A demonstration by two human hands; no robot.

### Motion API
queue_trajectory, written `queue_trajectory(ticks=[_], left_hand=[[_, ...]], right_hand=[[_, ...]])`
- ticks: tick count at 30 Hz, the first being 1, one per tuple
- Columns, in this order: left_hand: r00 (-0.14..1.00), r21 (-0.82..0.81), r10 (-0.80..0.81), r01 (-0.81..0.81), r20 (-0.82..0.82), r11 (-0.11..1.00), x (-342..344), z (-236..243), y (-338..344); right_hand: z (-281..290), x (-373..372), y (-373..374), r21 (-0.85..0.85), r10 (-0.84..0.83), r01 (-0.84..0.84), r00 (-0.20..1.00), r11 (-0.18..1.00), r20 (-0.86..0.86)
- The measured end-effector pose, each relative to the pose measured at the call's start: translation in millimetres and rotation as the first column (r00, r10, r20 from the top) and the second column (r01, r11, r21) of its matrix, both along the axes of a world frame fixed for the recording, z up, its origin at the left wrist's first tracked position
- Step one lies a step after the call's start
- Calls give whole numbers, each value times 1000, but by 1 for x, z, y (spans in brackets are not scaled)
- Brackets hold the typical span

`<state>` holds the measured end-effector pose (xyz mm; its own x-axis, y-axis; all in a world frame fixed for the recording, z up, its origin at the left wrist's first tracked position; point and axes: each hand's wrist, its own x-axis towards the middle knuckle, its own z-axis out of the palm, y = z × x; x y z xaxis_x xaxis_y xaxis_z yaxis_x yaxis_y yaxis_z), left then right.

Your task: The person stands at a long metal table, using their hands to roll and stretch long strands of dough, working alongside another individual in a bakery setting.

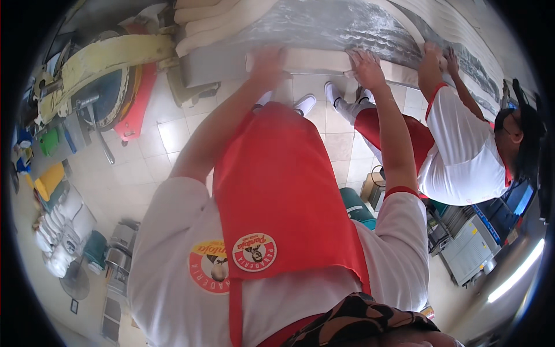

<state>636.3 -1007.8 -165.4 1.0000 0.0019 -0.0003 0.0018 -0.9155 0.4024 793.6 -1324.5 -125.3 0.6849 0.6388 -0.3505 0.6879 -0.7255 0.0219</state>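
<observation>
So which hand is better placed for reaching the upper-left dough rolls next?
Probably your left hand: along the dough strip, it's nearer the dough rolls; your right hand is nearer the co-worker.

I saw the long, rounded cream dough roll (321, 60) in a pale, even tone, shared by the thick cream dough strips (222, 23) at the upper left. The flat grey worktop (324, 26) carried whitish streaks. On my screen, the long red cloth apron (283, 191) was plain and bright; its round red-and-white badge (254, 253) bore a black figure. The white short-sleeved shirt (165, 231) had red trim (402, 189) at the right sleeve. Low down, I made out a black-and-tan patterned cloth (358, 318). A co-worker's white shirt (462, 162) stood out against a dark red apron (369, 122).
</observation>
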Motion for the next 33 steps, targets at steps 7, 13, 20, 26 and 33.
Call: queue_trajectory(ticks=[7, 13, 20, 26, 33], left_hand=[[999, -74, -38, 36, -19, 997, -4, 10, 25], [997, -50, -57, 54, -50, 997, -30, 18, 73], [966, 171, -260, 254, 11, 952, -62, -7, 82], [975, -46, -208, 205, -83, 978, -79, 17, 58], [953, 272, -302, 293, -12, 917, -134, 2, 28]], right_hand=[[6, -15, 28, -104, -64, 60, 997, 993, -32], [-11, -75, 108, 253, 33, -33, 999, 967, 4], [-22, -154, 194, 279, 83, -71, 996, 958, -29], [-5, -169, 85, 377, -74, 59, 997, 924, 25], [-80, -382, -195, 445, -686, 763, 632, 468, -361]])
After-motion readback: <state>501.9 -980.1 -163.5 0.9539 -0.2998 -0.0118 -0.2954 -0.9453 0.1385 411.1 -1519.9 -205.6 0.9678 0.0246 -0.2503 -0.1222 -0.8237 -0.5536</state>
